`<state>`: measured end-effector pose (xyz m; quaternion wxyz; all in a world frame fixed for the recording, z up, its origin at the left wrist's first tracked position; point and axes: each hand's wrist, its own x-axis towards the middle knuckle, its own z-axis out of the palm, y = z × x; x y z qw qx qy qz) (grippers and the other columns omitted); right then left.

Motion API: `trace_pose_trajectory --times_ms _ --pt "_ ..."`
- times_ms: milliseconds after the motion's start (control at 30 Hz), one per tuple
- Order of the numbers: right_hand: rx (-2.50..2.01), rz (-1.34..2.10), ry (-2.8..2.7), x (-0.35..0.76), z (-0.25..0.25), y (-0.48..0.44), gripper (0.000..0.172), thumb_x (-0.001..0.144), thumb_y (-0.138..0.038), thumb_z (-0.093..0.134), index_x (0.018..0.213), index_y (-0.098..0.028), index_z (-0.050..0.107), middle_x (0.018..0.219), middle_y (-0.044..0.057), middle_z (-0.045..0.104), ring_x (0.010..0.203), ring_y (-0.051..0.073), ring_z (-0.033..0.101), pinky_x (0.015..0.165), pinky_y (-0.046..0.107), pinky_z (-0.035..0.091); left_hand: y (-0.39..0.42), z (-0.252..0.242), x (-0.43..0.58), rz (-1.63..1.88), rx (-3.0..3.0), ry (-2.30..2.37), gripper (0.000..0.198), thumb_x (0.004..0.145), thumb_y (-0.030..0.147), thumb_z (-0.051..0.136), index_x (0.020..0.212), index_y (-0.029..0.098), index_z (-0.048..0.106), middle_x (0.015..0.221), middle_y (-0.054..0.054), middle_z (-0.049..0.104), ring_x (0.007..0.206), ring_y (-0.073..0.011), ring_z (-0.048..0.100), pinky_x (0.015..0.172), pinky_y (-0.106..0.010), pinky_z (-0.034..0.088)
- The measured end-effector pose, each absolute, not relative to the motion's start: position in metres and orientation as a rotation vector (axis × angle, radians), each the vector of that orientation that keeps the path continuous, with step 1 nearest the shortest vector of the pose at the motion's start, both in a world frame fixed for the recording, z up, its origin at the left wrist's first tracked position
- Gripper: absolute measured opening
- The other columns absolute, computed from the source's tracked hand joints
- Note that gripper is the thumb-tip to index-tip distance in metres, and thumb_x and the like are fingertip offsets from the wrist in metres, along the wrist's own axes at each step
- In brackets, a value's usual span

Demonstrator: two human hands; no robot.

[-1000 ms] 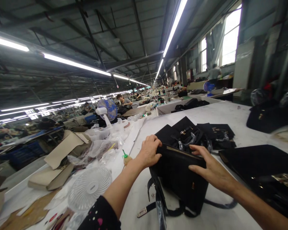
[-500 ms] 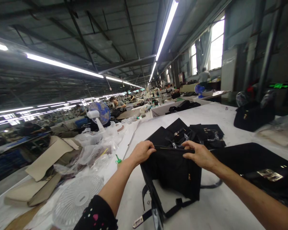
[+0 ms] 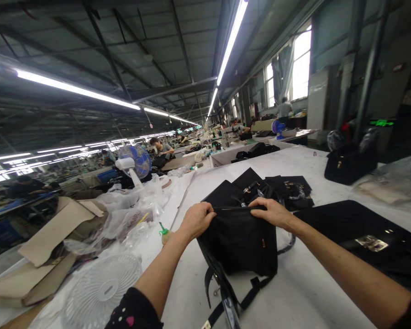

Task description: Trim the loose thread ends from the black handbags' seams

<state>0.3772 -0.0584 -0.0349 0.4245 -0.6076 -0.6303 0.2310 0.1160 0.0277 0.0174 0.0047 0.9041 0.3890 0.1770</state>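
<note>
Left hand (image 3: 197, 219) and right hand (image 3: 272, 212), fingers clamped on the top edge of a soft black fabric bag (image 3: 239, 242) standing on the white worktop (image 3: 294, 292) (straps (image 3: 226, 292) lying loose); a tug could snag them.

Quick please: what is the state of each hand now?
Left hand: closed, gripping the top edge of the black bag.
Right hand: closed on the same top edge.

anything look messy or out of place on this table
A white fan lies flat, face up, at the near left of the table among loose cardboard and crumpled plastic bags. The black bag, gripped at its top by the left hand and right hand, trails loose straps. Nothing looks spilled.
</note>
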Motion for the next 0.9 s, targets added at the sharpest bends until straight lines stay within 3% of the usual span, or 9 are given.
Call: trace_pose_trajectory --times_ms 133,333,533,733,900 --pt "-1.52 0.615 -1.543 0.378 -0.035 -0.055 0.025 0.074 -0.032 0.058 0.094 -0.022 0.069 0.097 0.001 0.069 0.094 0.019 0.06 0.086 0.03 0.042 0.026 0.018 0.118 0.555 2.833 1.258 0.014 0.081 0.031 0.052 0.073 0.021 0.059 0.077 -0.001 0.064 0.075 -0.0165 0.057 0.065 -0.026 0.035" --pt "-1.566 0.685 -1.466 0.376 -0.037 -0.052 0.023 0.072 -0.031 0.059 0.09 -0.02 0.07 0.085 0.001 0.071 0.083 0.017 0.063 0.074 0.026 0.044 0.025 0.018 0.119 0.548 2.817 1.313 0.015 0.081 0.032 0.052 0.072 0.021 0.057 0.075 0.0 0.063 0.073 -0.0164 0.057 0.064 -0.026 0.035" --pt "-1.772 0.483 -1.558 0.374 -0.026 -0.05 0.02 0.071 -0.03 0.059 0.085 -0.022 0.071 0.082 0.001 0.07 0.078 0.017 0.062 0.066 0.025 0.041 0.025 0.016 0.12 0.555 2.807 1.37 0.016 0.081 0.033 0.051 0.072 0.021 0.058 0.076 -0.001 0.064 0.074 -0.0172 0.057 0.064 -0.026 0.035" --pt "-1.766 0.084 -1.844 0.36 -0.014 -0.045 0.02 0.074 -0.023 0.055 0.089 -0.026 0.07 0.095 0.001 0.069 0.095 0.021 0.059 0.08 0.029 0.04 0.022 0.016 0.124 0.549 2.819 1.406 0.018 0.082 0.034 0.049 0.072 0.021 0.058 0.075 -0.002 0.065 0.074 -0.0177 0.058 0.064 -0.027 0.036" --pt "-1.612 0.141 -1.932 0.334 -0.013 -0.04 0.024 0.078 -0.034 0.057 0.097 -0.026 0.068 0.098 0.001 0.069 0.092 0.019 0.061 0.079 0.028 0.041 0.02 0.018 0.124 0.538 2.823 1.436 0.019 0.082 0.035 0.049 0.073 0.021 0.059 0.076 -0.002 0.065 0.074 -0.0179 0.059 0.064 -0.027 0.036"
